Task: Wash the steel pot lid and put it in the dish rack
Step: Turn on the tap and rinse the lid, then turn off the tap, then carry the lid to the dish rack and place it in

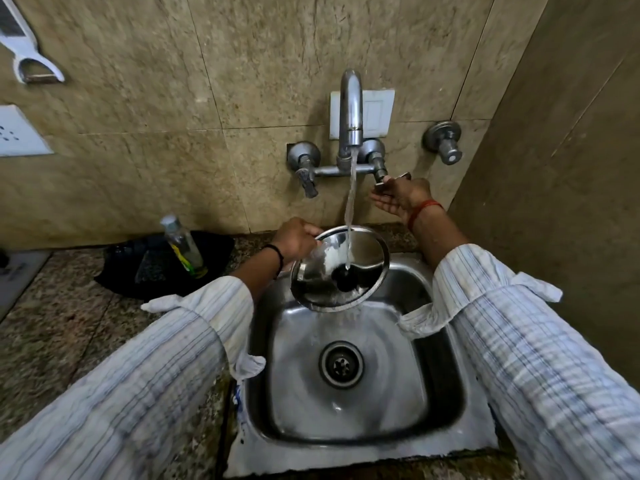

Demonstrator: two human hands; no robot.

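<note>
My left hand [294,242] grips the far left rim of the round steel pot lid [367,254], holding it tilted over the sink [450,386]. The lid's black knob [343,277] faces up. Water pours from the tap spout [350,109] onto the lid near the knob and runs off its front edge into the basin. My right hand [398,197] is raised to the right tap handle [388,178], fingers touching it. No dish rack is in view.
A clear bottle with green-yellow liquid [183,245] stands on a black tray [138,268] left of the sink on the granite counter. The left tap handle [308,178] and a wall valve [445,142] jut from the tiled wall. The drain [341,364] lies mid-basin.
</note>
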